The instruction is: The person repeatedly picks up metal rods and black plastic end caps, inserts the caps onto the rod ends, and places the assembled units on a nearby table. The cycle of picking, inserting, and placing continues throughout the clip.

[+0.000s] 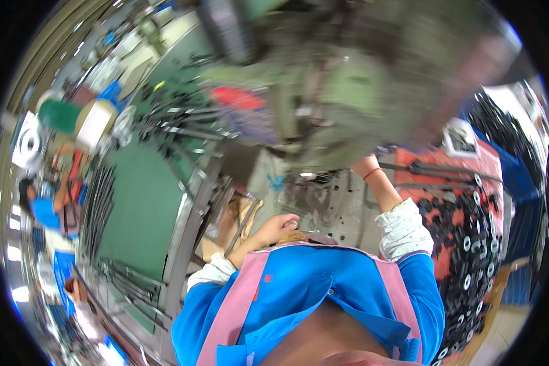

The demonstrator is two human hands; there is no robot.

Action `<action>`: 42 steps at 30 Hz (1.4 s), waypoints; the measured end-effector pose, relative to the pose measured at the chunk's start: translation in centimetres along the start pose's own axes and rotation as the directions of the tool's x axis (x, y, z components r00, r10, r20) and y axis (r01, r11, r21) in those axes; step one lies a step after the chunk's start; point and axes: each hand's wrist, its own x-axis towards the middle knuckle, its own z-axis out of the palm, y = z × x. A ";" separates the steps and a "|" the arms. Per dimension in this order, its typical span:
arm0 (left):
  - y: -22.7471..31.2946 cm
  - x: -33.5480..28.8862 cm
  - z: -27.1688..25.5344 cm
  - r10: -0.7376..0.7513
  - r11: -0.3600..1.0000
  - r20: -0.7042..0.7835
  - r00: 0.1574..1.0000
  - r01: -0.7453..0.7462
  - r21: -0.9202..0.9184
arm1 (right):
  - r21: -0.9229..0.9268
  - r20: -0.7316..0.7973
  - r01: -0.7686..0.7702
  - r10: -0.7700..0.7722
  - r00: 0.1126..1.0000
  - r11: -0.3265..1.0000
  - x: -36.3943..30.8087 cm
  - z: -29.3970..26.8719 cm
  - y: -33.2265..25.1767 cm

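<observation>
A large green machine (354,79), smeared by motion, fills the top middle of the head view. My right hand (366,163) reaches up to its lower edge, near a dark metal rod (433,171). The machine hides most of the fingers there, so what they touch or hold does not show. Close to my waist, my left hand (279,228) is closed with the fingers curled in. Whether anything is inside it I cannot make out. Between my hands lies a grey metal machine bed (348,210) with holes and small dark parts.
On the left, a green table (137,201) carries long dark metal rods (99,207) and a heap of metal parts (177,116). A red surface (439,213) on the right holds many black pieces and pale rings. A blue bin (521,168) stands beyond it. Another person (46,207) is at far left.
</observation>
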 end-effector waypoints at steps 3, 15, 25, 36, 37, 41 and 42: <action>-0.1 -3.5 -3.3 0.141 0.987 -0.154 0.978 -0.126 0.103 | -0.072 -0.012 0.017 -0.018 1.000 0.997 4.5 3.8 -1.7; -14.0 -34.1 -17.6 0.051 0.759 -0.998 -0.046 0.652 0.008 | -0.159 -0.026 0.056 -0.061 0.998 0.986 15.1 12.6 1.4; -25.9 -62.7 -18.4 -0.426 0.304 -0.377 -0.822 0.262 -0.916 | -0.315 0.044 -0.299 0.328 0.944 0.901 16.2 13.3 -0.2; -28.7 -58.7 -23.9 -0.406 0.747 -0.673 -0.618 0.201 -0.634 | -0.406 0.083 -0.297 0.359 0.930 0.864 15.0 12.6 1.8; -28.9 -58.9 -23.2 -0.359 0.799 -0.714 -0.602 0.197 -0.568 | -0.388 0.092 -0.304 0.365 0.926 0.870 15.7 13.1 1.5; -27.9 -56.6 -24.4 -0.370 0.869 -0.795 -0.481 0.122 -0.479 | -0.386 0.145 -0.333 0.413 0.899 0.860 16.6 13.3 1.3; -27.8 -55.7 -24.7 -0.343 0.877 -0.815 -0.467 0.151 -0.456 | -0.371 0.134 -0.301 0.372 0.919 0.879 16.5 13.2 1.2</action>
